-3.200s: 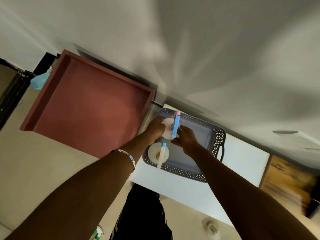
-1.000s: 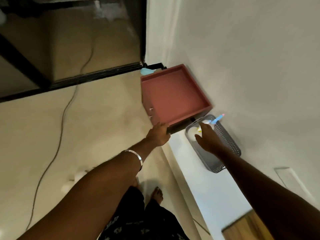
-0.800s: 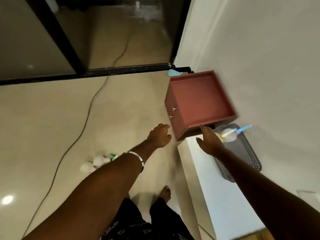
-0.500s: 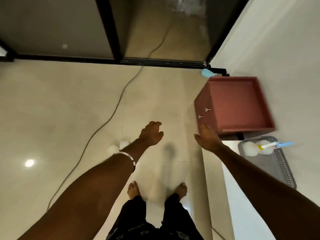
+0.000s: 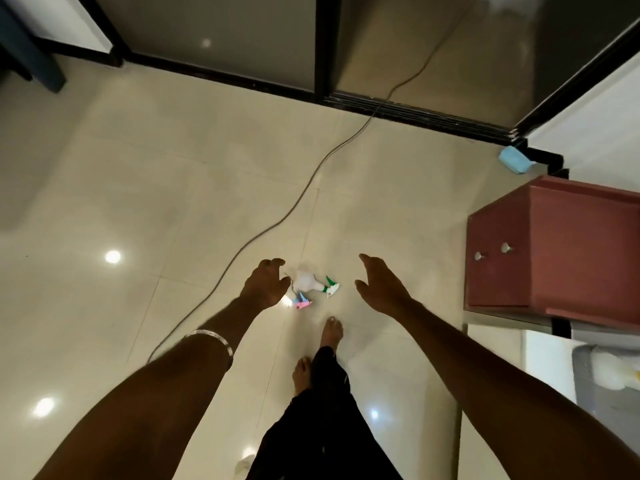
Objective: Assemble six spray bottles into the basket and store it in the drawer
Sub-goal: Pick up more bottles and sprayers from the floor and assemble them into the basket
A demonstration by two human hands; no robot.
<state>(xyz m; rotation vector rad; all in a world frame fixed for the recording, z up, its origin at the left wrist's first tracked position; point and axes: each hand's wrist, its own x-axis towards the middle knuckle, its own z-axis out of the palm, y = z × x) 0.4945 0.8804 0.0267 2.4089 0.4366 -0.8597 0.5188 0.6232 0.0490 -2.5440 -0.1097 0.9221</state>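
Observation:
Both my hands hang empty over the tiled floor. My left hand (image 5: 266, 285) has loosely curled fingers and holds nothing. My right hand (image 5: 379, 284) is spread with straight fingers. Between them on the floor lies a white spray bottle with a green and white trigger head (image 5: 313, 284). A pink and blue spray head (image 5: 302, 302) lies just below it, partly behind my left hand. The open red drawer (image 5: 554, 247) stands out at the right. At the right edge sits the grey basket (image 5: 585, 382) on a white table, with a white bottle (image 5: 613, 374) in it.
A grey cable (image 5: 277, 223) runs across the floor from the black door track (image 5: 398, 109) toward my left arm. A light blue object (image 5: 514, 159) lies by the wall behind the drawer. My bare feet (image 5: 330, 332) stand just below the bottles.
I have turned away from the basket and table toward the floor. Both hands left the basket and bottles and now reach down over the bottle parts on the tiles.

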